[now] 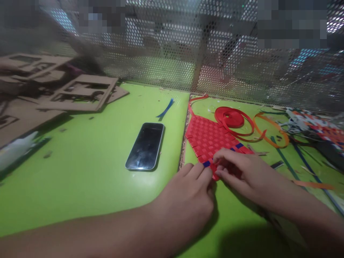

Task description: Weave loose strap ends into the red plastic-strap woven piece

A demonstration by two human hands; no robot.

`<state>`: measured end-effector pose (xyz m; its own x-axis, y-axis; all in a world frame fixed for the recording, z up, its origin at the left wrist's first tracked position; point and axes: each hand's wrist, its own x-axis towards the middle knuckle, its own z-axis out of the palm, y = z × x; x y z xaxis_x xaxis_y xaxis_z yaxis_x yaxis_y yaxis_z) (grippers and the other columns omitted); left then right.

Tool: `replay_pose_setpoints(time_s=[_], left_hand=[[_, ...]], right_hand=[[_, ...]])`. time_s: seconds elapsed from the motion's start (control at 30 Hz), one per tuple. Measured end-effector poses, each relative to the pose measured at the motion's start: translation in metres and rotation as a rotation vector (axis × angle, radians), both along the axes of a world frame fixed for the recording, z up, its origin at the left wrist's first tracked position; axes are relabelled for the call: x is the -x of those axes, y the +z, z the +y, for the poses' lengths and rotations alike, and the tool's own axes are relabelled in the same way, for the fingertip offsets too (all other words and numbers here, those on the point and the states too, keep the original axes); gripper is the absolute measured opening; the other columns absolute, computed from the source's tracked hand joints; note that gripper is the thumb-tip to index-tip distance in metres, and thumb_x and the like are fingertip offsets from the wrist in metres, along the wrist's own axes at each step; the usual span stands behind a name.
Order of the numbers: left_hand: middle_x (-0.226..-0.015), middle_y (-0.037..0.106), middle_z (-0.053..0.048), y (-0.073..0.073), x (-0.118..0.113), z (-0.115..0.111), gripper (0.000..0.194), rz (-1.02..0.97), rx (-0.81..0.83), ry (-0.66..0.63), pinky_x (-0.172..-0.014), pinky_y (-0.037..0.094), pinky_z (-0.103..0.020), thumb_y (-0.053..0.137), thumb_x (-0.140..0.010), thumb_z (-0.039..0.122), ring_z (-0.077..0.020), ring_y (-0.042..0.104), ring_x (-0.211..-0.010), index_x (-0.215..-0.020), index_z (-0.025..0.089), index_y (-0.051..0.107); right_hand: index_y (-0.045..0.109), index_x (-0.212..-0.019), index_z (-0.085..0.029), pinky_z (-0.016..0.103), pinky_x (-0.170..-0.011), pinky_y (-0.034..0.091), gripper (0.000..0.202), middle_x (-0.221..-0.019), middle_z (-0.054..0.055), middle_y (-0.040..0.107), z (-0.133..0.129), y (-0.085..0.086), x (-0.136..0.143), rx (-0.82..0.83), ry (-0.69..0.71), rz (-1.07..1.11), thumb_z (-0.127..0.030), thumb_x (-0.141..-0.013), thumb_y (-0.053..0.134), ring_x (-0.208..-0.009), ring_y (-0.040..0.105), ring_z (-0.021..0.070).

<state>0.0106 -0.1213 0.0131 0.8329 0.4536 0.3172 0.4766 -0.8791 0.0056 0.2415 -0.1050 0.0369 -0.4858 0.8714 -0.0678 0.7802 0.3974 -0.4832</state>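
A red woven mat of flat plastic strips (209, 134) lies right of the table seam, with a dark blue strip (239, 146) running through its near edge. Curled over the mat's near left corner, my left hand (190, 190) is closed on that edge, its fingertips partly hidden. My right hand (244, 170) is closed too, thumb and forefinger bent together at the same edge, just right of the left hand. What exactly lies between those fingertips is hard to see. A red strip tail (199, 98) sticks out from the mat's far corner.
A coil of red strip (229, 118) and an orange loop (271, 130) lie beyond the mat. A phone (145, 147) and a short blue strip (166, 108) are left of the seam. Cut cardboard pieces (80, 92) stack at left; a perforated metal screen (161, 53) stands behind.
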Motion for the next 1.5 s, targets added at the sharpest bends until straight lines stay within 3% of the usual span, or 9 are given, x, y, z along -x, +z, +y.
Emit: replay_pose_setpoints(time_s=[0.2,0.4,0.53,0.7,0.83,1.03,1.17,1.3,1.5], left_hand=[[-0.075,0.07,-0.005,-0.005,-0.003,-0.003,0.022,0.123,0.047,0.02,-0.058,0.048,-0.039,0.067,-0.093,0.015,-0.0227,0.06,-0.063,-0.11,0.008,0.079],[-0.07,0.069,-0.003,-0.006,-0.004,-0.005,0.023,0.108,0.043,0.035,-0.055,0.046,-0.039,0.066,-0.092,0.015,-0.0221,0.06,-0.057,-0.111,0.008,0.078],[-0.069,0.069,-0.002,-0.009,-0.004,-0.003,0.017,0.058,0.032,0.037,-0.056,0.046,-0.038,0.07,-0.091,0.014,-0.0213,0.059,-0.057,-0.104,0.01,0.078],[-0.069,0.068,-0.001,-0.013,-0.003,0.003,0.015,-0.041,0.035,0.029,-0.058,0.049,-0.039,0.066,-0.1,0.021,-0.0211,0.059,-0.058,-0.097,0.013,0.079],[-0.088,0.074,-0.006,-0.01,0.0,0.008,0.008,-0.08,0.052,0.027,-0.068,0.057,-0.04,0.071,-0.096,0.018,-0.025,0.068,-0.079,-0.096,0.013,0.078],[-0.123,0.081,-0.014,-0.014,0.0,0.013,0.023,-0.108,0.075,0.009,-0.114,0.056,-0.045,0.063,-0.104,0.018,-0.0287,0.075,-0.118,-0.118,0.008,0.079],[-0.125,0.081,-0.015,-0.018,0.0,0.015,0.025,-0.115,0.092,0.011,-0.117,0.056,-0.044,0.061,-0.105,0.019,-0.0283,0.078,-0.118,-0.117,0.008,0.08],[-0.124,0.082,-0.014,-0.019,-0.001,0.016,0.025,-0.126,0.097,0.021,-0.117,0.056,-0.044,0.061,-0.105,0.02,-0.0281,0.078,-0.118,-0.117,0.009,0.08],[-0.115,0.084,-0.013,-0.016,-0.003,0.019,0.024,-0.101,0.13,0.021,-0.112,0.059,-0.047,0.061,-0.104,0.017,-0.0287,0.08,-0.108,-0.117,0.009,0.079]], right_hand=[[0.082,-0.109,-0.028,0.033,-0.079,0.053,0.025,-0.103,0.005,0.079,0.004,-0.008,-0.006,-0.103,0.125,-0.037,-0.017,-0.104,0.06,-0.091,0.072,0.0207],[0.075,-0.114,-0.026,0.034,-0.084,0.053,0.025,-0.105,0.004,0.075,0.0,0.005,-0.009,-0.044,0.175,-0.056,-0.019,-0.108,0.051,-0.094,0.069,0.0207],[0.066,-0.125,-0.034,0.032,-0.088,0.054,0.04,-0.122,0.001,0.067,-0.005,0.014,-0.018,0.15,0.233,-0.076,-0.011,-0.092,0.064,-0.106,0.067,0.0198],[0.064,-0.127,-0.034,0.037,-0.095,0.053,0.049,-0.129,0.004,0.06,-0.007,0.005,-0.019,0.101,0.252,-0.137,-0.009,-0.085,0.068,-0.116,0.063,0.0243],[0.064,-0.125,-0.029,0.04,-0.097,0.052,0.046,-0.127,0.006,0.061,-0.007,0.0,-0.017,-0.019,0.259,-0.189,-0.005,-0.085,0.064,-0.117,0.061,0.0266],[0.065,-0.127,-0.029,0.041,-0.092,0.053,0.042,-0.123,0.007,0.064,-0.009,0.006,-0.014,-0.1,0.27,-0.189,-0.007,-0.092,0.063,-0.109,0.063,0.0266],[0.068,-0.116,-0.028,0.04,-0.09,0.053,0.027,-0.121,0.007,0.065,-0.005,0.009,-0.012,-0.079,0.303,-0.174,-0.012,-0.095,0.065,-0.107,0.063,0.0265],[0.066,-0.122,-0.03,0.038,-0.091,0.053,0.033,-0.125,0.006,0.064,-0.003,0.009,-0.015,-0.037,0.306,-0.166,-0.009,-0.097,0.06,-0.109,0.063,0.0251],[0.061,-0.118,-0.027,0.041,-0.086,0.05,0.022,-0.118,0.007,0.066,-0.002,0.004,-0.018,-0.156,0.315,-0.238,-0.016,-0.1,0.063,-0.105,0.062,0.028]])
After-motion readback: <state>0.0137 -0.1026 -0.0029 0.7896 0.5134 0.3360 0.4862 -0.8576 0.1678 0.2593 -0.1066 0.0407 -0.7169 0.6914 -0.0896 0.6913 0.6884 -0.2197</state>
